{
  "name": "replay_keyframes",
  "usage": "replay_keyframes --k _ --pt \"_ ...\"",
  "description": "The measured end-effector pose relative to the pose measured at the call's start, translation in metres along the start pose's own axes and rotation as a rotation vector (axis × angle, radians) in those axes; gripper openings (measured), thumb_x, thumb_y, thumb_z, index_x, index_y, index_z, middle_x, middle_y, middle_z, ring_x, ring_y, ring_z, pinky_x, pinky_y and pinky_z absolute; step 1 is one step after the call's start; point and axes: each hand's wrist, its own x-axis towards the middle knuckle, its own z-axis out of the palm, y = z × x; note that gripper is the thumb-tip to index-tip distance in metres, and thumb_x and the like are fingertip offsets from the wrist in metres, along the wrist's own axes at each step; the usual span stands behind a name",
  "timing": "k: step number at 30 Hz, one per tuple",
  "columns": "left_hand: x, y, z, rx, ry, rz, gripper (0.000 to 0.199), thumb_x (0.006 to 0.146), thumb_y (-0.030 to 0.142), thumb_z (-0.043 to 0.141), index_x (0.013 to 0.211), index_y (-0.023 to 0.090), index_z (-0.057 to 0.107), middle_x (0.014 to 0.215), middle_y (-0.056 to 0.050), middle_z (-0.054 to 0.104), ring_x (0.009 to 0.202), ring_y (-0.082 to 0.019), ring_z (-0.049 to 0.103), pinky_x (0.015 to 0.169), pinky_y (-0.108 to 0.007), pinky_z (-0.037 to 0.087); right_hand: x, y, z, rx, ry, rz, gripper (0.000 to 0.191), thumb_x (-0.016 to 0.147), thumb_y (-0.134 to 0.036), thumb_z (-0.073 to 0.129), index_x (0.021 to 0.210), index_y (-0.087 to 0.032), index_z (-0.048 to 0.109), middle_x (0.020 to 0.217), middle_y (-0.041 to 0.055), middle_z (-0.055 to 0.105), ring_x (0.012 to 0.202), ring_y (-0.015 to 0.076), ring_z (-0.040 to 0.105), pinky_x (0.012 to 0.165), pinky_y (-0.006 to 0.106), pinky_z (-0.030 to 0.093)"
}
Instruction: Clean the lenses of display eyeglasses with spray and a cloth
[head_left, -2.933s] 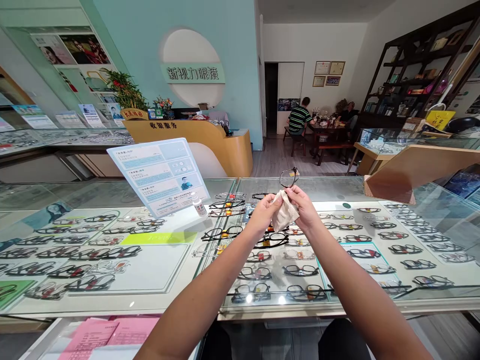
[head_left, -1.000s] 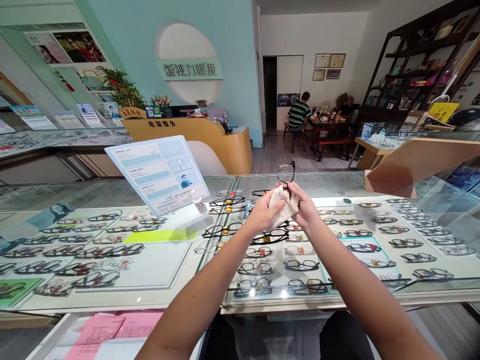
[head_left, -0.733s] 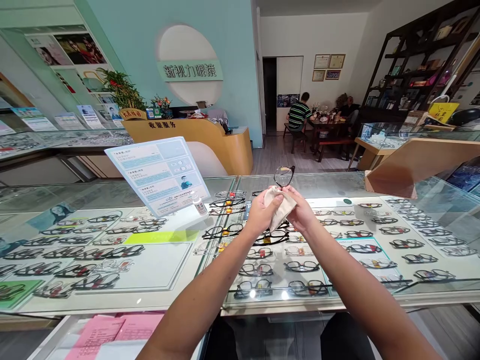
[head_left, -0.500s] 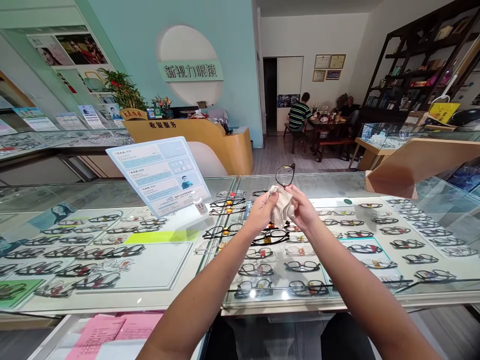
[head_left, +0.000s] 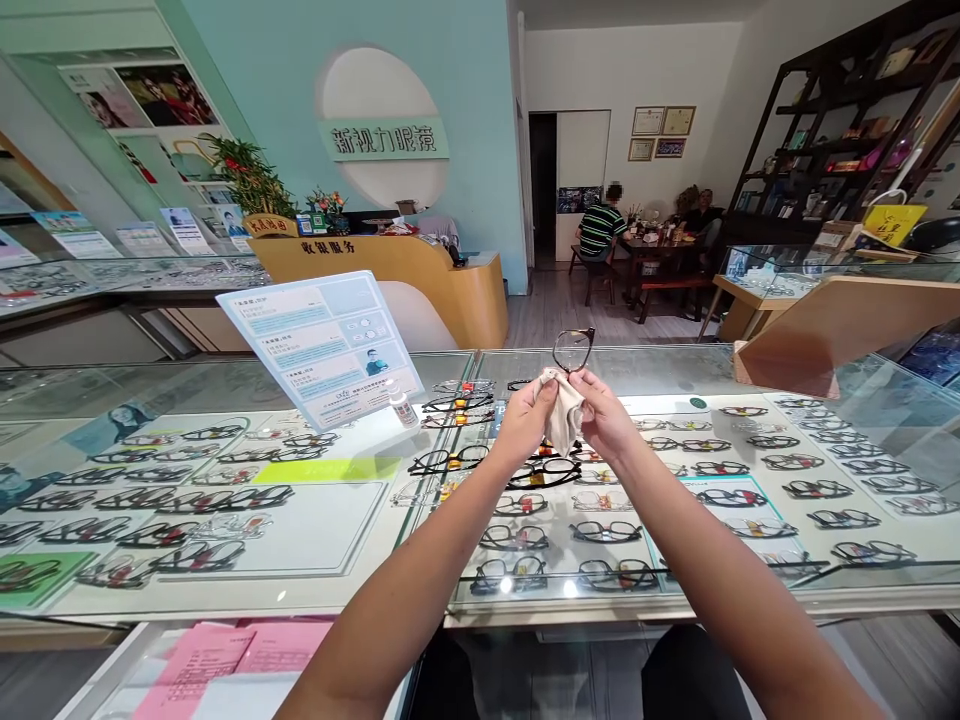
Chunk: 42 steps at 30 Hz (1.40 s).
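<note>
Above the glass display counter, a pair of dark-rimmed glasses (head_left: 573, 349) is held up with one lens showing over my fingertips. A cream cloth (head_left: 563, 420) hangs bunched between my hands. My left hand (head_left: 529, 415) pinches the cloth, thumb on top, close to the lower rim. My right hand (head_left: 602, 408) has its fingers closed round the lower part of the glasses, against the cloth. The rest of the frame is hidden by fingers and cloth.
Rows of glasses (head_left: 606, 532) lie in the counter (head_left: 300, 602). A leaning info sheet (head_left: 322, 350) and small bottle (head_left: 402, 408) stand left. A wooden board (head_left: 847, 330) is at right. An open drawer (head_left: 120, 670) holds pink papers. Two people sit at a far table.
The cloth hangs in a slightly different fold, and the glasses have tilted a little. Both hands stay together in nearly the same place. The view has shifted slightly.
</note>
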Motion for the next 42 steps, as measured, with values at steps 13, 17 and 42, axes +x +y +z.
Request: replay_keyframes --k 13,17,42 --pt "0.019 -0.003 -0.022 -0.229 0.243 -0.062 0.085 0.068 0.09 0.078 0.109 0.016 0.073 0.095 -0.007 0.079 0.088 -0.021 0.073 0.076 -0.028 0.055 0.001 -0.017 -0.006 -0.44 -0.091 -0.18 0.027 0.082 -0.048 0.089 0.08 -0.023 0.077 0.134 0.0055 0.067 0.123 0.0216 0.063 0.106 0.033 0.047" --pt "0.018 0.0 -0.025 -0.241 0.22 -0.063 0.081 0.073 0.09 0.075 0.106 0.016 0.071 0.091 -0.006 0.077 0.086 -0.02 0.072 0.073 -0.026 0.054 0.0 -0.012 -0.004 -0.6 -0.18 -0.142 0.029 0.082 -0.049 0.088 0.077 -0.022 0.077 0.11 0.0034 0.062 0.102 0.0188 0.062 0.096 0.033 0.048" --pt "0.01 0.018 -0.033 -0.189 -0.196 -0.073 0.062 0.077 0.06 0.093 0.114 0.015 0.074 0.092 -0.009 0.078 0.071 -0.017 0.071 0.066 -0.026 0.057 -0.009 -0.017 0.007 -0.23 -0.157 0.134 0.035 0.072 -0.051 0.097 0.078 -0.02 0.081 0.079 0.0028 0.075 0.076 0.0156 0.066 0.075 0.026 0.054"
